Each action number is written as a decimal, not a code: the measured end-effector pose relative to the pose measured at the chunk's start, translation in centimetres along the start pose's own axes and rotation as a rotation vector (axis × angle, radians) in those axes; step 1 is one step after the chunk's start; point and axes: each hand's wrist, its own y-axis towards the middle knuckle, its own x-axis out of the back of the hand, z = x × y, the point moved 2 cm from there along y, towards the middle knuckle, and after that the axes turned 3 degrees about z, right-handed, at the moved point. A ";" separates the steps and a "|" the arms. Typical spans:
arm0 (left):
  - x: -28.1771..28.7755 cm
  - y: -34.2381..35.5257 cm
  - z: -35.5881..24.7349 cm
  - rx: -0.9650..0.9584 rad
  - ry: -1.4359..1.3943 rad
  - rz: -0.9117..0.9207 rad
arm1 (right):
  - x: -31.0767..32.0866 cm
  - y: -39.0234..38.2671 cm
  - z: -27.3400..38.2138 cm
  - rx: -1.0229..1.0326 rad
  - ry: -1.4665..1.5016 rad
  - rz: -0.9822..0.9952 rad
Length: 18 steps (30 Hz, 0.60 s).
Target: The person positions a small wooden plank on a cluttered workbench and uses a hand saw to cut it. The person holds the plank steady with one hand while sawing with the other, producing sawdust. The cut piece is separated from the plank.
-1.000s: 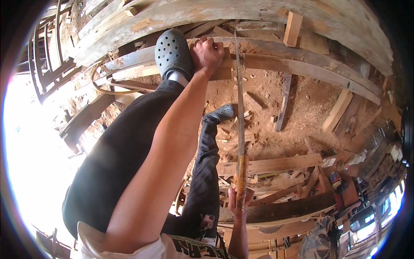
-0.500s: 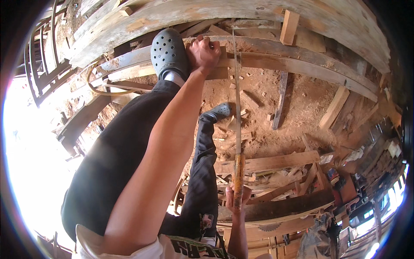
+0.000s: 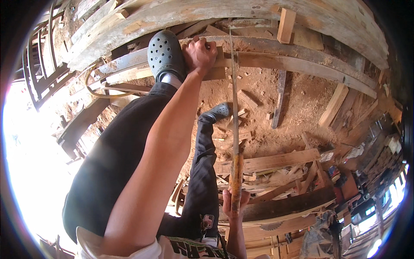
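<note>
Two hands were at work on one long curved plank [image 3: 302,64] that arched across the upper part of the frame. At the far left, dark chair frames [image 3: 39,69] stood against a glare of light, and a loop of thin strap [image 3: 97,88] lay near the plank's left end. Just right of that, a grey perforated clog [image 3: 165,54] was planted on the plank, the black trouser leg [image 3: 112,164] running down from it to the lower left. Touching the clog's right side, the left hand [image 3: 200,54] pressed down on the plank at upper centre, its fingers [image 3: 199,42] curled over the wood's far edge and clamped on it. Immediately right of that hand, the narrow blade of a handsaw [image 3: 235,108] met the plank and ran straight down the middle of the frame. Its orange-brown wooden handle [image 3: 236,181] sat at lower centre in the right hand [image 3: 234,203], whose fingers were wrapped tight around it. The other foot [image 3: 215,113], in a dark shoe, stood on the sawdust-covered ground [image 3: 302,103] left of the blade. Further right, offcuts and boards [image 3: 269,162] lay scattered, with a short block [image 3: 286,25] resting on the timber at the upper right.
</note>
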 end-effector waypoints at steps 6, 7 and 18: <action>-0.5 -0.1 0.3 0.012 0.015 0.011 | 0.0 0.2 1.4 0.199 -0.412 -0.125; -0.5 0.0 0.2 -0.007 0.017 -0.030 | 0.1 0.1 1.5 0.133 -0.327 -0.093; 0.2 0.0 0.0 -0.002 -0.027 0.039 | 0.9 -1.4 0.5 0.049 -0.250 -0.036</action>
